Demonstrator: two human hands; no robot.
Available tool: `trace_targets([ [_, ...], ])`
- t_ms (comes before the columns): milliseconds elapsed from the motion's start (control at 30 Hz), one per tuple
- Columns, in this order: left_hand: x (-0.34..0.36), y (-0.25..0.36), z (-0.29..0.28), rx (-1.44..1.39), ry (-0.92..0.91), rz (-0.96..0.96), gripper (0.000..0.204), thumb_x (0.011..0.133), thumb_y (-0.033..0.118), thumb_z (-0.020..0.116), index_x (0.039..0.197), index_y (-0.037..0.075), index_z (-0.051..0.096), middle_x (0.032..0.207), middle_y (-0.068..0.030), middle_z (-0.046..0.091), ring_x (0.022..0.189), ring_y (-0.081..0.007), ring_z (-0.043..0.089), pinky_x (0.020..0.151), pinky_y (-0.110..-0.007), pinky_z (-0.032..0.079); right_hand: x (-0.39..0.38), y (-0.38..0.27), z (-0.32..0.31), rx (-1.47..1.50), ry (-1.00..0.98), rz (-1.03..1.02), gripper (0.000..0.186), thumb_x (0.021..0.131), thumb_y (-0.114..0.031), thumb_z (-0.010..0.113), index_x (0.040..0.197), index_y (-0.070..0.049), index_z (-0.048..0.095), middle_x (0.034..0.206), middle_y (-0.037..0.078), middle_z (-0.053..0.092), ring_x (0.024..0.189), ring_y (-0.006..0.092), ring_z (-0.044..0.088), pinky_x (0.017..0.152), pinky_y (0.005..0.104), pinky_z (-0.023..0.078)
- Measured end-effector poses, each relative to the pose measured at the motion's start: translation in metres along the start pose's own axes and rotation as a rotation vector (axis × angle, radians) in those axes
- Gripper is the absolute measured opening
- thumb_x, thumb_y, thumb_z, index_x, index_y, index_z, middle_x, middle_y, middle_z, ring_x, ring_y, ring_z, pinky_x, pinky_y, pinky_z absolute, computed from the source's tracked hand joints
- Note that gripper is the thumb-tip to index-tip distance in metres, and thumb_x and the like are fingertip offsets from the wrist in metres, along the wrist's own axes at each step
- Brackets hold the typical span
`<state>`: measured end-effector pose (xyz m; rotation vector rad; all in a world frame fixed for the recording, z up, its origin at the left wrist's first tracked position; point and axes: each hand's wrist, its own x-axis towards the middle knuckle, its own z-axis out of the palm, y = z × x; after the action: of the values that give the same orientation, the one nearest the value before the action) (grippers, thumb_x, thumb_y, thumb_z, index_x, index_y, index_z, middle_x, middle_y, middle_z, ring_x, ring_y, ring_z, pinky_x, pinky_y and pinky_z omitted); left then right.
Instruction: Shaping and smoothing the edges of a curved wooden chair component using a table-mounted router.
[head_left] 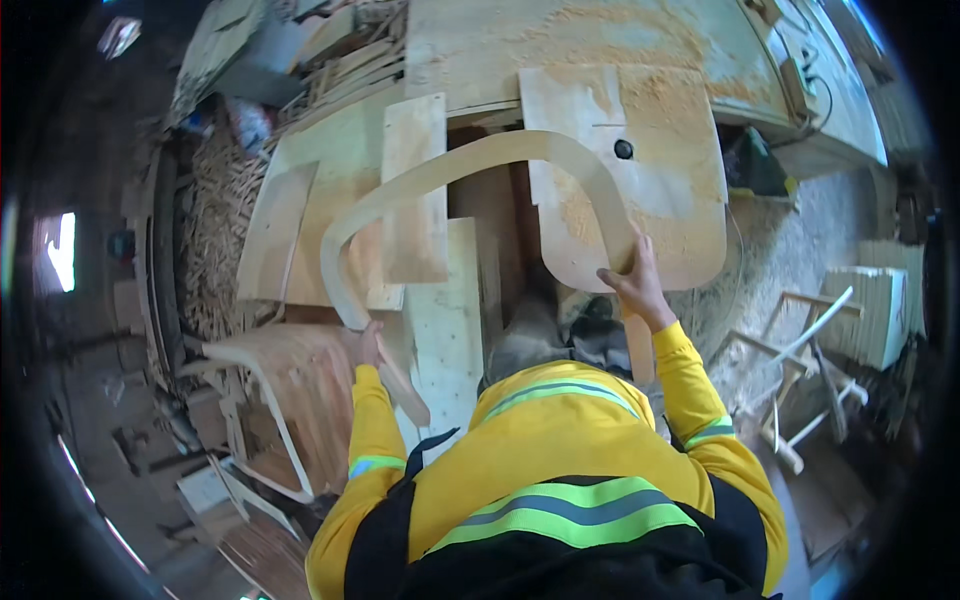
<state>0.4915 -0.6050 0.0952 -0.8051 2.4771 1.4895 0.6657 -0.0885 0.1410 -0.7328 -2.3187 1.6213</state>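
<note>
A large curved wooden frame piece point(470, 160), bent like an arch and pale in colour, is held in front of me with its curve pointing away. My left hand point(370, 345) is closed round its left leg, low down. On the right leg, my right hand point(640, 280) grips with the thumb across the wood. Both leg ends reach back toward my body. Beyond the right leg lies a sawdust-covered board point(665, 215) with rounded corners and a black round knob or hole point(624, 149).
Stacked curved wooden parts point(310, 390) stand at my left. A heap of thin wood offcuts point(220, 220) lies farther left. Several loose panels point(415, 240) rest across the workbench. At the right are a jumbled wooden frame point(800, 370) and a stack of pale boards point(870, 310).
</note>
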Motion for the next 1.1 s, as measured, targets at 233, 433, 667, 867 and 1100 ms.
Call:
trace_targets([
  [233,0.055,0.048,0.013,0.406,-0.006,0.104,0.045,0.063,0.007,0.076,0.101,-0.006,0.055,0.092,-0.0159,0.065,0.083,-0.0261,0.065,0.074,-0.035,0.052,0.031,0.010,0.034,-0.171,0.018,0.138,0.085,0.070,-0.007,0.074,0.147,-0.002,0.038,0.116,0.020,0.044,0.109,0.0382,0.050,0.098,0.0420,0.045],
  [433,0.087,0.070,0.052,0.404,-0.149,0.093,0.058,0.068,0.011,0.081,0.117,-0.004,0.055,0.106,-0.0162,0.065,0.093,-0.0262,0.064,0.083,-0.038,0.053,0.054,0.025,0.030,-0.270,0.091,0.180,0.084,0.068,-0.009,0.074,0.145,-0.002,0.042,0.111,0.020,0.045,0.103,0.0368,0.051,0.094,0.0425,0.046],
  [667,0.089,0.055,0.072,0.484,-0.093,0.122,0.070,0.078,0.022,0.085,0.132,-0.008,0.051,0.123,-0.0177,0.061,0.109,-0.0252,0.061,0.094,-0.036,0.049,0.081,0.047,0.018,-0.406,0.021,0.094,0.087,0.064,-0.016,0.079,0.144,-0.006,0.047,0.110,0.016,0.052,0.101,0.0339,0.051,0.094,0.0428,0.045],
  [867,0.092,0.061,0.068,0.577,-0.106,0.070,0.068,0.081,0.019,0.083,0.133,-0.009,0.049,0.122,-0.0182,0.060,0.108,-0.0249,0.059,0.092,-0.036,0.050,0.081,0.054,0.009,-0.297,-0.031,0.123,0.091,0.061,-0.017,0.081,0.145,-0.008,0.047,0.117,0.016,0.054,0.108,0.0345,0.050,0.098,0.0435,0.043],
  [1100,0.084,0.075,0.086,0.576,-0.028,0.087,0.070,0.081,0.022,0.084,0.132,-0.010,0.048,0.125,-0.0203,0.057,0.108,-0.0264,0.058,0.090,-0.038,0.051,0.079,0.062,0.003,-0.225,-0.068,0.140,0.090,0.061,-0.015,0.082,0.142,-0.003,0.048,0.117,0.016,0.052,0.111,0.0357,0.049,0.100,0.0441,0.042],
])
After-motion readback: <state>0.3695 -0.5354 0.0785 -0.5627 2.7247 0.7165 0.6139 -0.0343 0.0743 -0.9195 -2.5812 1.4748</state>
